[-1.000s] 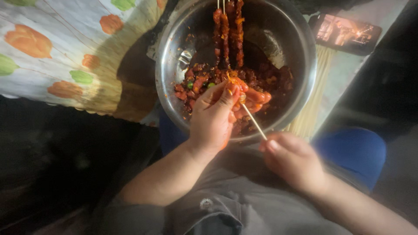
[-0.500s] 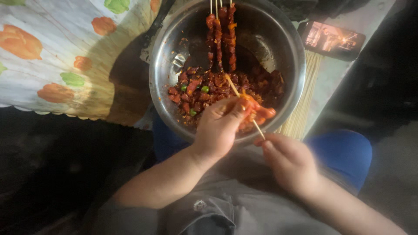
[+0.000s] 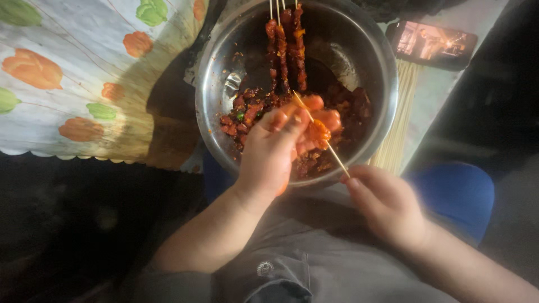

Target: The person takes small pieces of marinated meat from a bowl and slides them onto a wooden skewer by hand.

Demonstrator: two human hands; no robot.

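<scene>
Your left hand (image 3: pixel 269 154) now pinches red marinated meat (image 3: pixel 317 132) partway up the wooden skewer (image 3: pixel 323 140), which your right hand (image 3: pixel 384 205) grips by its lower end; both have drawn back to the steel bowl's (image 3: pixel 213 112) near rim, the piece threaded.

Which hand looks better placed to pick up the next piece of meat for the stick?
Probably the left hand: it is over the meat in the steel bowl, while the right hand pinches the skewer's end.
</scene>
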